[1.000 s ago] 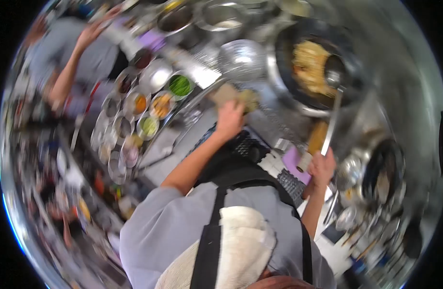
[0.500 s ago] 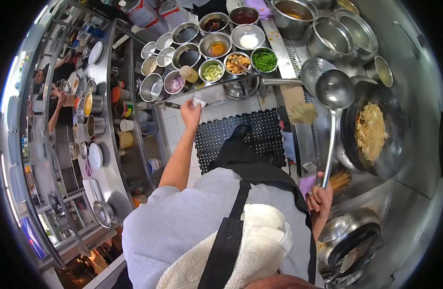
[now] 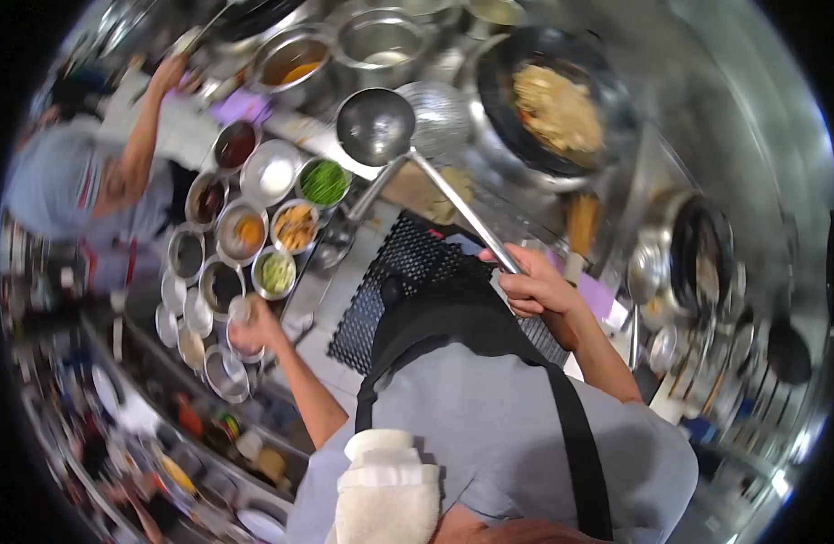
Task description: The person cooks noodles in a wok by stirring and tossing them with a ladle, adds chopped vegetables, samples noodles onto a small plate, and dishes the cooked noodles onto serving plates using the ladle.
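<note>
My right hand (image 3: 535, 283) is wrapped round the handle of a large steel ladle (image 3: 375, 127). The ladle's bowl hangs near a perforated strainer (image 3: 435, 120), left of the black wok (image 3: 607, 100) with noodles (image 3: 555, 107). My left hand (image 3: 254, 331) is closed round a small squeeze bottle (image 3: 241, 310) among the steel bowls; the picture is blurred there. Close to it are a bowl of cut green vegetable (image 3: 275, 272), a bowl of orange-brown pieces (image 3: 295, 227) and a bowl of dark sauce (image 3: 222, 286).
A co-worker (image 3: 100, 181) stands at the upper left, an arm stretched toward another wok. Big steel pots (image 3: 381, 41) line the top. A bamboo brush (image 3: 582, 222) lies below the wok, with more pans and ladles at right. A black perforated mat (image 3: 358, 317) covers the floor.
The view has turned, with the wok now nearer the top centre. My left hand has gone from beside the counter's edge to the bottle and closed on it. A co-worker has come into view.
</note>
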A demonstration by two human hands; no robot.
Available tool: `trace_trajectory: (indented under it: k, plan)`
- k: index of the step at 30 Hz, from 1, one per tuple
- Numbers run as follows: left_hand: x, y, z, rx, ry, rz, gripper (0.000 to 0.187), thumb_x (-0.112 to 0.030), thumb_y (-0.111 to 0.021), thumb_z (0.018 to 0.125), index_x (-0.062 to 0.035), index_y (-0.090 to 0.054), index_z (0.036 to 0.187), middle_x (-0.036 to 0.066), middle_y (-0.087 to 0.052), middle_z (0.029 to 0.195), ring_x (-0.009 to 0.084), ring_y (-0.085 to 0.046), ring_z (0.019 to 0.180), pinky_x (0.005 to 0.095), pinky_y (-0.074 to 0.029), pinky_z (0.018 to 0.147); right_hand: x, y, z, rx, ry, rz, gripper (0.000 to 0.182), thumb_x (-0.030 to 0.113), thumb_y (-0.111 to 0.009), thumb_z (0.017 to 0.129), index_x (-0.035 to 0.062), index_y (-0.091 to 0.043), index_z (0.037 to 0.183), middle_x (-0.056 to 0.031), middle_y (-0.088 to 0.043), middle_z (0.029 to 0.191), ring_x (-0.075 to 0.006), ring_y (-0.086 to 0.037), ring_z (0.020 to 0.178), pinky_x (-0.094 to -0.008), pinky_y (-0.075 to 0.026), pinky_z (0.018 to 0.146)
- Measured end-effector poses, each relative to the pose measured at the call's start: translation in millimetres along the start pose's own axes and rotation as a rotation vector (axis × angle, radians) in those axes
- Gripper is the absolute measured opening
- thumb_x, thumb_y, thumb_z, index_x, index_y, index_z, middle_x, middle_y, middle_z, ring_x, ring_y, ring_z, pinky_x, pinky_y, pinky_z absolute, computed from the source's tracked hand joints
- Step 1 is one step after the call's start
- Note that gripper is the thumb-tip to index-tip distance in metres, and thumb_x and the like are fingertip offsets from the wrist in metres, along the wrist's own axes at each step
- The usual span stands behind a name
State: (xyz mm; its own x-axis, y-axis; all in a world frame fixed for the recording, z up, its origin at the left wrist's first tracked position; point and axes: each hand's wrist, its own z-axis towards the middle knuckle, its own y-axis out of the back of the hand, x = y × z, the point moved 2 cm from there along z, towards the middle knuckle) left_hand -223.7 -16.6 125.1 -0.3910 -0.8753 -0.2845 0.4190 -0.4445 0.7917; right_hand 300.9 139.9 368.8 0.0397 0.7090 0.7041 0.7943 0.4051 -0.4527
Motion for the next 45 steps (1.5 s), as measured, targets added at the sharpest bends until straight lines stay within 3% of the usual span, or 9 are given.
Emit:
trace_trajectory:
  k: [2, 8, 17, 28, 34, 36, 38, 41, 45]
  plan:
    - [-21, 32, 14, 0.024, 0.007, -0.576, 0.067, -0.031, -0.092, 0.065, 0.0048, -0.061, 0.113, 0.018, -0.065, 0.111, 0.0337, -0.062, 0.101, 0.0456, -0.049, 0.093, 1, 8, -8, -0.016, 0.073, 0.005, 0.049, 0.01, -0.06, 0.095, 0.0037, -0.043, 0.141, 0.0046, -0.042, 0.06, -0.0038, -0.038, 0.039, -0.0239, -0.032, 0.04]
    - [-211, 118, 52, 0.713, -0.359, -1.17, 0.045, -0.005, -0.08, 0.081, 0.0004, -0.06, 0.121, 0.008, -0.067, 0.112, 0.0167, -0.063, 0.099, 0.0328, -0.051, 0.09, 5, 56, -45, -0.275, 0.295, 0.014, 0.048, 0.003, -0.056, 0.094, 0.0, -0.043, 0.139, 0.0034, -0.045, 0.059, -0.0046, -0.039, 0.038, -0.024, -0.03, 0.036]
    - [-534, 187, -103, 0.736, -1.25, -0.681, 0.065, -0.036, -0.083, 0.07, -0.0048, -0.064, 0.124, 0.016, -0.071, 0.116, 0.0318, -0.07, 0.102, 0.0446, -0.051, 0.085, 24, 139, -80, -0.565, 0.431, -0.048, 0.05, 0.0, -0.053, 0.093, -0.0021, -0.041, 0.142, 0.0018, -0.041, 0.058, -0.0071, -0.037, 0.039, -0.026, -0.032, 0.039]
    - [-700, 173, -244, 0.629, -1.615, -0.278, 0.049, -0.044, -0.082, 0.072, -0.0094, -0.072, 0.105, 0.01, -0.072, 0.106, 0.0305, -0.07, 0.098, 0.0488, -0.04, 0.089, 33, 223, -91, -0.519, 0.418, 0.124, 0.049, 0.003, -0.056, 0.093, -0.0025, -0.04, 0.139, 0.0013, -0.041, 0.06, -0.0082, -0.04, 0.04, -0.0291, -0.035, 0.039]
    - [-716, 165, -244, 0.769, -1.557, -0.221, 0.055, -0.048, -0.083, 0.07, -0.0093, -0.071, 0.107, 0.012, -0.072, 0.109, 0.0297, -0.069, 0.102, 0.0527, -0.04, 0.091, 44, 269, -75, -0.619, 0.415, -0.205, 0.036, 0.005, -0.056, 0.092, -0.0018, -0.051, 0.127, -0.0006, -0.047, 0.063, -0.0098, -0.043, 0.041, -0.0302, -0.037, 0.039]
    - [-704, 159, -236, 0.768, -1.489, -0.302, 0.053, -0.046, -0.084, 0.069, -0.01, -0.073, 0.106, 0.013, -0.071, 0.113, 0.0278, -0.069, 0.106, 0.0532, -0.039, 0.09, 27, 297, -58, -0.936, 0.686, -0.834, 0.039, 0.003, -0.055, 0.091, 0.0029, -0.051, 0.13, -0.0009, -0.046, 0.064, -0.0091, -0.044, 0.041, -0.0286, -0.035, 0.037]
    - [-690, 156, -226, 0.93, -1.378, -0.443, 0.062, -0.047, -0.084, 0.071, -0.0085, -0.067, 0.117, 0.016, -0.07, 0.118, 0.0308, -0.067, 0.11, 0.0525, -0.043, 0.093, 27, 300, -44, -1.017, 0.733, -0.874, 0.041, 0.003, -0.056, 0.091, 0.0063, -0.052, 0.131, -0.0012, -0.047, 0.064, -0.009, -0.045, 0.041, -0.0278, -0.035, 0.036]
    - [-668, 137, -202, 1.367, -1.084, -0.849, 0.065, -0.032, -0.085, 0.079, -0.001, -0.058, 0.13, 0.014, -0.069, 0.116, 0.0242, -0.066, 0.106, 0.0369, -0.049, 0.095, 48, 284, -38, -0.662, 0.504, -0.042, 0.034, 0.011, -0.052, 0.097, 0.0038, -0.051, 0.131, 0.0007, -0.048, 0.062, -0.0093, -0.045, 0.041, -0.0292, -0.038, 0.036]
    - [-582, 162, -156, 1.636, -0.628, -1.426, 0.063, -0.023, -0.083, 0.081, 0.0004, -0.055, 0.133, 0.008, -0.066, 0.122, 0.0179, -0.061, 0.112, 0.0339, -0.047, 0.1, 121, 292, -4, -0.04, 0.435, 0.55, 0.033, 0.01, -0.045, 0.102, 0.0014, -0.048, 0.134, 0.0042, -0.045, 0.063, -0.0036, -0.042, 0.04, -0.0244, -0.038, 0.035]
